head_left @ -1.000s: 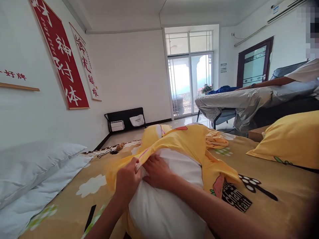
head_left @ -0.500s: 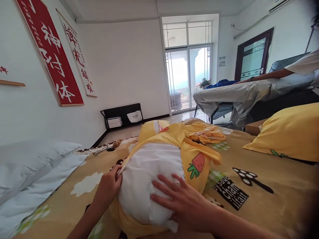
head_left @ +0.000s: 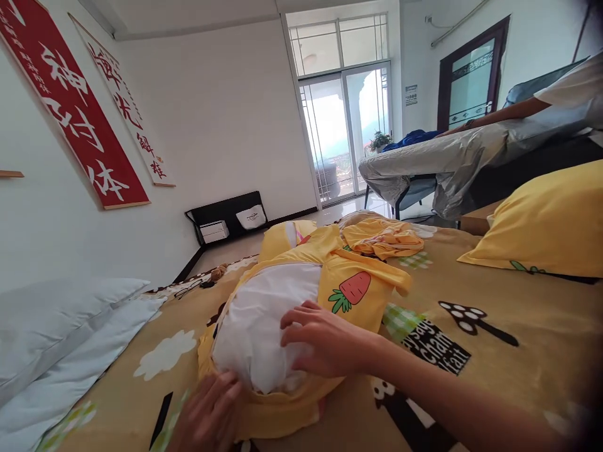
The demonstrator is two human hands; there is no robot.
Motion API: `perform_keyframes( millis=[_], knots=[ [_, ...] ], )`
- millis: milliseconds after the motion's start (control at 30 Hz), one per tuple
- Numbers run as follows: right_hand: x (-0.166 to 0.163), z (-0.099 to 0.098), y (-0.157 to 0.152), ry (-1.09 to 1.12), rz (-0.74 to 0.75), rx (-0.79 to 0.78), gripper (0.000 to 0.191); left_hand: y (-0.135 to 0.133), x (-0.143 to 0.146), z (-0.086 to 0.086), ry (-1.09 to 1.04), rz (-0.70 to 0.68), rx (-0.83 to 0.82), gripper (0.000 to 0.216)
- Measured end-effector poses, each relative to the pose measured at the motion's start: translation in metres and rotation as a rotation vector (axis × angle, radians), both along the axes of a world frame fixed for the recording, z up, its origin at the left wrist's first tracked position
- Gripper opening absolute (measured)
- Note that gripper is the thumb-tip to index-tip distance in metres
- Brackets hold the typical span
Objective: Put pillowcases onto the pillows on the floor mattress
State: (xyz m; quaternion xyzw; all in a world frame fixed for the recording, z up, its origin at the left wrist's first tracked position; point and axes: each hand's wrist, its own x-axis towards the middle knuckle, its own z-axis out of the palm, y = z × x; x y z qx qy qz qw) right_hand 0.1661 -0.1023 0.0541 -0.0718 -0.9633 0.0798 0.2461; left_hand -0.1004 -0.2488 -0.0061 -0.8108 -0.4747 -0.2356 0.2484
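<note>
We log: white stuffed pillow [head_left: 264, 326], half inside yellow carrot-print pillowcase [head_left: 358, 282], mid-bed [head_left: 518, 351] | right hand [head_left: 325, 342] fingers spread flat on pillow | left hand [head_left: 210, 417] fingers loosely curled at pillowcase's near edge.

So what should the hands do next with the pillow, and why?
Probably tug the yellow pillowcase a bit further over the white pillow. The pillow's near end bulges out bare. The right hand presses on it, and the left hand is at the case's open edge, well placed to pull.
</note>
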Motion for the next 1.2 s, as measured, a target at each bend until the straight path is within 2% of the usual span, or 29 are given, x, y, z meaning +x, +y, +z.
perform_keyframes(
  millis=[33, 100, 233, 300, 367, 467, 533, 600, 667, 733, 767, 833, 867, 900, 967, 1000, 1033, 1067, 1100, 1167, 1200],
  knots=[
    [0.009, 0.004, 0.000, -0.002, -0.036, -0.024, 0.020, -0.005, 0.005, -0.001, 0.040, -0.032, -0.033, 0.037],
    [0.018, 0.003, 0.003, -0.096, -0.066, -0.036, 0.014, -0.004, 0.015, -0.003, 0.033, -0.014, -0.111, 0.039],
    [0.015, -0.011, 0.018, -0.327, -0.146, 0.060, 0.014, 0.021, 0.032, -0.010, -0.081, 0.110, -0.345, 0.026],
    [0.010, -0.005, 0.024, -0.324, -0.205, 0.062, 0.010, 0.030, 0.034, -0.004, -0.144, 0.131, -0.432, 0.020],
    [0.007, 0.013, 0.025, -0.228, -0.218, 0.022, 0.017, 0.032, 0.027, 0.016, -0.254, 0.115, -0.487, 0.023],
    [0.000, 0.041, 0.019, 0.044, -0.240, -0.029, 0.030, 0.029, 0.007, 0.061, -0.504, 0.103, -0.499, 0.041],
    [-0.009, 0.048, 0.012, 0.166, -0.247, -0.046, 0.031, 0.027, -0.008, 0.089, -0.702, 0.131, -0.423, 0.046],
    [-0.019, 0.046, 0.005, 0.108, -0.174, -0.023, 0.025, 0.027, -0.018, 0.105, -0.811, 0.160, -0.379, 0.048],
    [-0.028, 0.044, -0.001, 0.003, -0.115, 0.025, 0.020, 0.027, -0.023, 0.111, -0.771, 0.176, -0.451, 0.050],
    [-0.035, 0.047, -0.004, 0.070, -0.175, 0.053, 0.018, 0.026, -0.025, 0.111, -0.717, 0.190, -0.533, 0.051],
    [-0.038, 0.050, -0.004, 0.166, -0.237, 0.052, 0.018, 0.026, -0.025, 0.111, -0.729, 0.206, -0.506, 0.050],
    [-0.042, 0.053, -0.003, 0.294, -0.300, 0.046, 0.021, 0.026, -0.024, 0.111, -0.804, 0.259, -0.352, 0.048],
    [-0.044, 0.052, -0.002, 0.258, -0.275, 0.050, 0.022, 0.027, -0.024, 0.112, -0.813, 0.280, -0.295, 0.047],
    [-0.045, 0.050, -0.001, 0.156, -0.231, 0.052, 0.024, 0.028, -0.023, 0.111, -0.776, 0.290, -0.307, 0.046],
    [-0.046, 0.045, 0.002, -0.086, -0.181, 0.050, 0.024, 0.030, -0.022, 0.111, -0.593, 0.276, -0.519, 0.045],
    [-0.045, 0.044, 0.004, -0.137, -0.201, 0.047, 0.023, 0.029, -0.022, 0.112, -0.495, 0.264, -0.637, 0.045],
    [-0.044, 0.044, 0.005, -0.109, -0.249, 0.042, 0.022, 0.028, -0.022, 0.115, -0.440, 0.265, -0.684, 0.045],
    [-0.043, 0.045, 0.005, -0.012, -0.306, 0.038, 0.022, 0.026, -0.021, 0.118, -0.446, 0.281, -0.641, 0.044],
    [-0.043, 0.048, 0.004, 0.122, -0.352, 0.037, 0.022, 0.023, -0.019, 0.123, -0.507, 0.316, -0.505, 0.043],
    [-0.044, 0.053, -0.001, 0.314, -0.347, 0.043, 0.023, 0.019, -0.013, 0.132, -0.683, 0.402, -0.102, 0.039],
    [-0.045, 0.054, -0.003, 0.317, -0.300, 0.044, 0.022, 0.018, -0.010, 0.134, -0.731, 0.422, 0.020, 0.038]
  ],
)
